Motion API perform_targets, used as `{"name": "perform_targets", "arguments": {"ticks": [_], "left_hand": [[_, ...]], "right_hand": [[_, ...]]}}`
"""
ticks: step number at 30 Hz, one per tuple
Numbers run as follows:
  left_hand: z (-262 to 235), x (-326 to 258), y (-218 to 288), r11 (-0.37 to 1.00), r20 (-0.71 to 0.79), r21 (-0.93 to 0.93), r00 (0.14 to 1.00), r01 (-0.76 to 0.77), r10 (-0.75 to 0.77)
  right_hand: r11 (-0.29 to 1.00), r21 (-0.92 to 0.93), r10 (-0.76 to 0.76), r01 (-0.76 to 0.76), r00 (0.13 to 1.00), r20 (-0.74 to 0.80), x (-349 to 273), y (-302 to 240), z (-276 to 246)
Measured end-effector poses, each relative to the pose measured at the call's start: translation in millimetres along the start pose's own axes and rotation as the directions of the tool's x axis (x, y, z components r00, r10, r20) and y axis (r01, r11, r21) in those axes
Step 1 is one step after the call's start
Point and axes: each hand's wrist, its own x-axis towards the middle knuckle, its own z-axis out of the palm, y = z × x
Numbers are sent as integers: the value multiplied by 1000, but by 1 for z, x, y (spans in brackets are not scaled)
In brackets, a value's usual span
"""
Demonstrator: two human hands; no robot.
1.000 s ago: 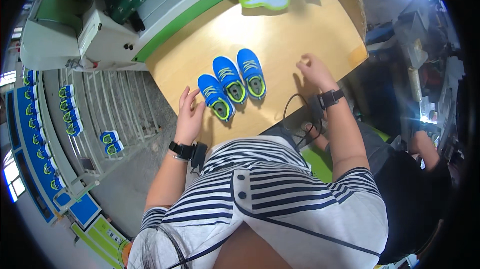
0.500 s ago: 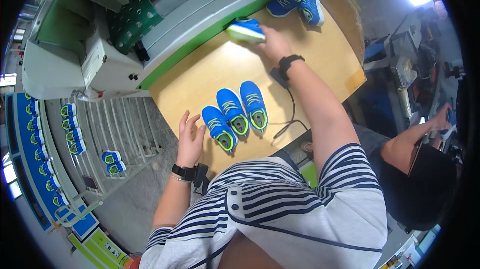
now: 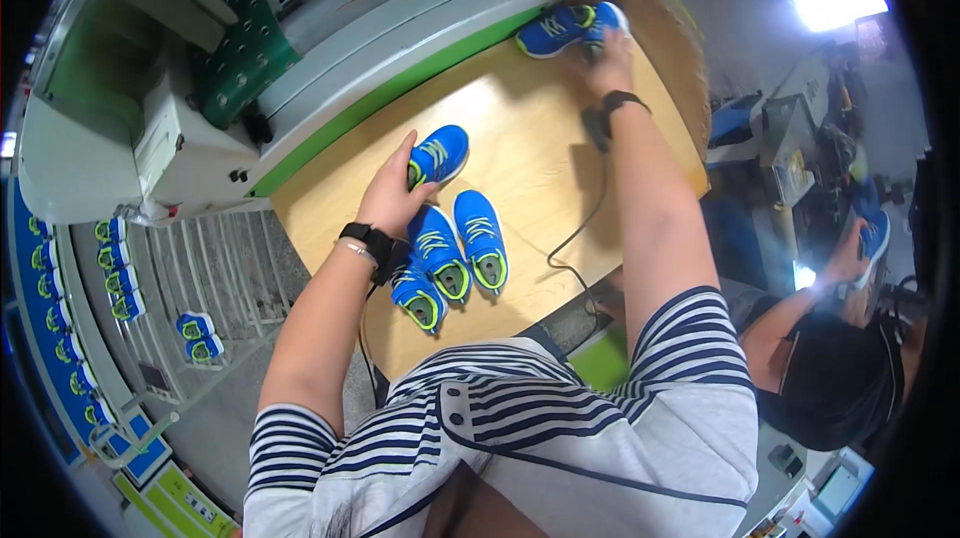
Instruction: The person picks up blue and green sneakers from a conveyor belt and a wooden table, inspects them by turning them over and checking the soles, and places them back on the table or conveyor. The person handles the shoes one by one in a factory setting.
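Fingers of the left hand (image 3: 385, 200) grip one blue shoe (image 3: 437, 157) at mid-table; the right hand (image 3: 608, 48) closes on the far-right pair of shoes (image 3: 565, 28). She seems to be gathering shoes; next likely means lining them beside the three near shoes (image 3: 452, 263). Six shoes on the wooden table (image 3: 540, 148).

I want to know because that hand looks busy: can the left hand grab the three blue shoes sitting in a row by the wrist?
Probably not right away. The left hand is already holding a blue shoe. The three shoes lie uncovered just beside its wrist.
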Motion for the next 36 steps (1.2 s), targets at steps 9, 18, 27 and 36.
{"name": "perform_targets", "arguments": {"ticks": [9,18,27,36], "left_hand": [[-22,-34,-27,954,-490,114,851,277,-189],[2,-35,-75,969,-500,33,844,246,-197],[0,-36,-56,954,-493,-3,830,299,-262],[0,-25,-62,941,-478,15,829,338,-290]], "right_hand": [[697,530,280,-483,864,419,-46,22,-59],[819,473,-411,325,908,87,-20,-74,-55],[849,-210,-470,485,874,121,33,-60,-24],[811,-282,-452,512,855,254,-58,-78,-84]]}}
